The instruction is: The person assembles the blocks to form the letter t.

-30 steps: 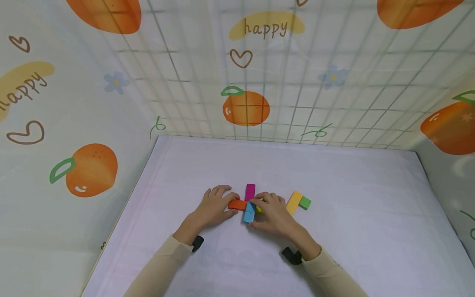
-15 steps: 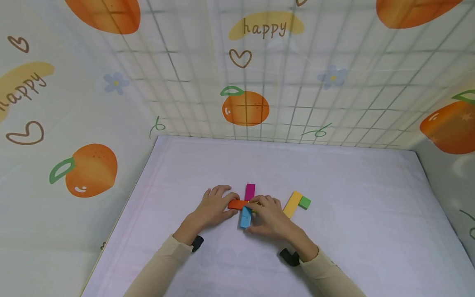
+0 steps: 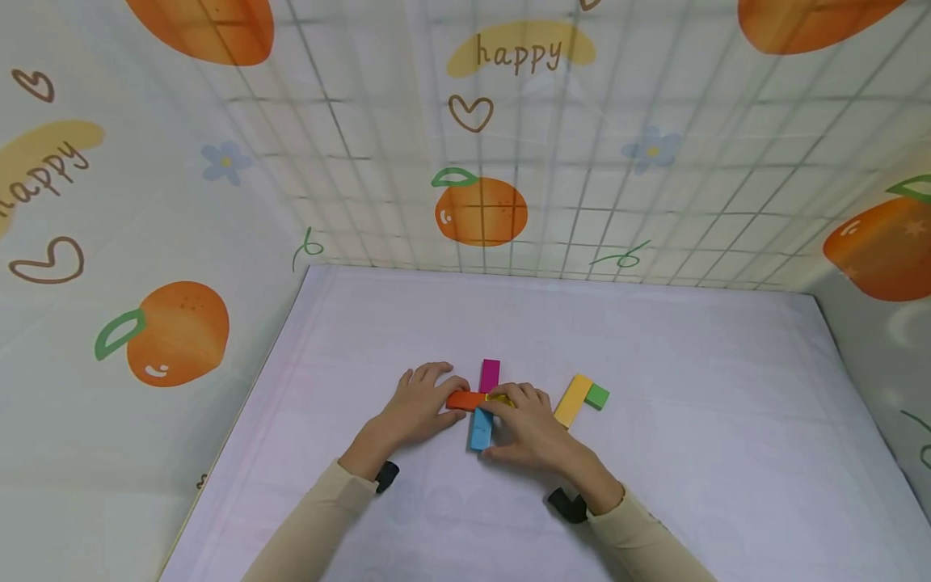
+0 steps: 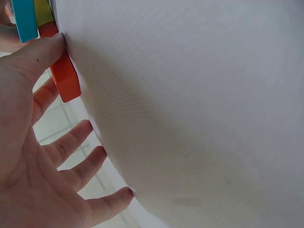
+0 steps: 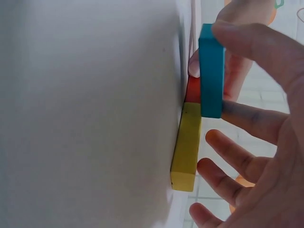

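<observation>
My left hand (image 3: 413, 411) pinches an orange block (image 3: 465, 401) between thumb and index finger, its other fingers spread on the white surface. With thumb and index finger at opposite ends, my right hand (image 3: 534, 428) holds a light blue block (image 3: 481, 431). Both wrist views show the blue block (image 5: 211, 71) raised off the surface, beside the junction of the orange block and a yellow block (image 5: 186, 142). The yellow block lies end to end with the orange one, mostly hidden under my right fingers in the head view. A magenta block (image 3: 490, 375) lies just behind them.
Right of my right hand lie an amber block (image 3: 573, 400) and a small green block (image 3: 597, 397), touching. The white tabletop (image 3: 691, 453) is bounded by patterned cloth walls at the back (image 3: 364, 226) and both sides.
My right hand has shifted slightly left and toward me with the blue block, which now points more directly at me. My left hand stays on the orange block.
</observation>
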Available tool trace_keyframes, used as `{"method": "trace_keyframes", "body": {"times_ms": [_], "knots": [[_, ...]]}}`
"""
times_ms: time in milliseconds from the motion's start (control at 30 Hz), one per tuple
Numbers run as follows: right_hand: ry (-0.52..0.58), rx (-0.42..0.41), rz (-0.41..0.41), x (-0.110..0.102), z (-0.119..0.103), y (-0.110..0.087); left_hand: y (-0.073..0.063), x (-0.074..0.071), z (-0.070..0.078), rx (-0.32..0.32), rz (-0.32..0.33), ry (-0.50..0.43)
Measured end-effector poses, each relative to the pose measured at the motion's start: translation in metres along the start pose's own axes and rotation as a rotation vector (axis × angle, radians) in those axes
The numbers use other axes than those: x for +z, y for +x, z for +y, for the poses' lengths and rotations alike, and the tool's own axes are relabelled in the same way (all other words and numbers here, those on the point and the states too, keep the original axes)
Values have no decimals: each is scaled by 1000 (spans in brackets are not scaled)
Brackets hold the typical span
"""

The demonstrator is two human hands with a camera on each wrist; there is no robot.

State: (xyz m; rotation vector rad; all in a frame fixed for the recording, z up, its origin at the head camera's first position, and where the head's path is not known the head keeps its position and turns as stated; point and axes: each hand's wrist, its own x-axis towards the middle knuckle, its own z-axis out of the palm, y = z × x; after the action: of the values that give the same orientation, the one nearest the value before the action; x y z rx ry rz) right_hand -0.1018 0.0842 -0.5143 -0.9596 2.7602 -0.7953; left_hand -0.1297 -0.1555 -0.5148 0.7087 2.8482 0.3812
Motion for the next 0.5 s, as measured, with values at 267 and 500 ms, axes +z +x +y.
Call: {"method": "trace_keyframes", "body": {"times_ms": [267,500], "knots": [[-15,0,0,1,1,-1,1,3,-2,-4,1,7],[-22,-2,4,4,2,-2,1,4,-2,-7,0,1]]}}
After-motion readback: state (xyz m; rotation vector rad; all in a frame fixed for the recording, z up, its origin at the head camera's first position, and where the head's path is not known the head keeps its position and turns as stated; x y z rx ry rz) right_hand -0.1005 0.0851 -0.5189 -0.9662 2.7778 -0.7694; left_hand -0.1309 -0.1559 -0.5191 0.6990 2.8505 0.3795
